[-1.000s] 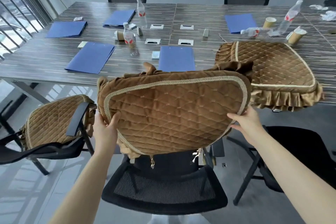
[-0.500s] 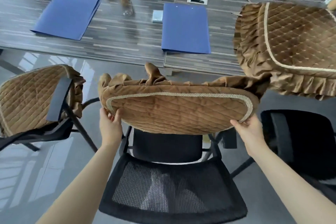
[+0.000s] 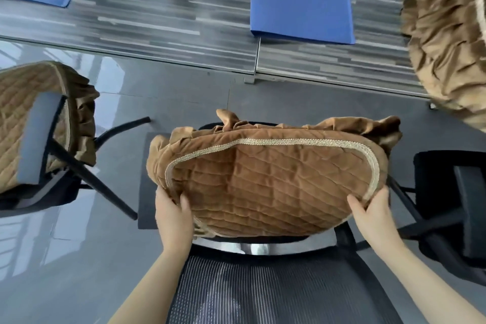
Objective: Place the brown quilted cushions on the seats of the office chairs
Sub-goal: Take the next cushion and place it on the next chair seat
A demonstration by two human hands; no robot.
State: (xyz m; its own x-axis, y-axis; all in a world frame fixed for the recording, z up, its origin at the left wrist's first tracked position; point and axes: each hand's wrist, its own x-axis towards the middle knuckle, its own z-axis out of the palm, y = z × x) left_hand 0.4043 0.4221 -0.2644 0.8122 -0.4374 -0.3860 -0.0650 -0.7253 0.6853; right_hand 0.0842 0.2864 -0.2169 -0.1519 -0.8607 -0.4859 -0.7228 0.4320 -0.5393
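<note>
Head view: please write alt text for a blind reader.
Two hands, left hand and right hand, hold a brown quilted cushion above a black mesh office chair. Another cushioned chair stands left.

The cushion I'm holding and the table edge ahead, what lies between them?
In the head view, only bare grey floor lies between the held cushion and the table edge. Nothing stands there.

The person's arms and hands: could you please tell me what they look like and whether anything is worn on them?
Both forearms are bare as far as the view reaches, with no sleeves showing. The left hand and right hand wear no gloves, and no rings, watch or bracelet are visible.
</note>
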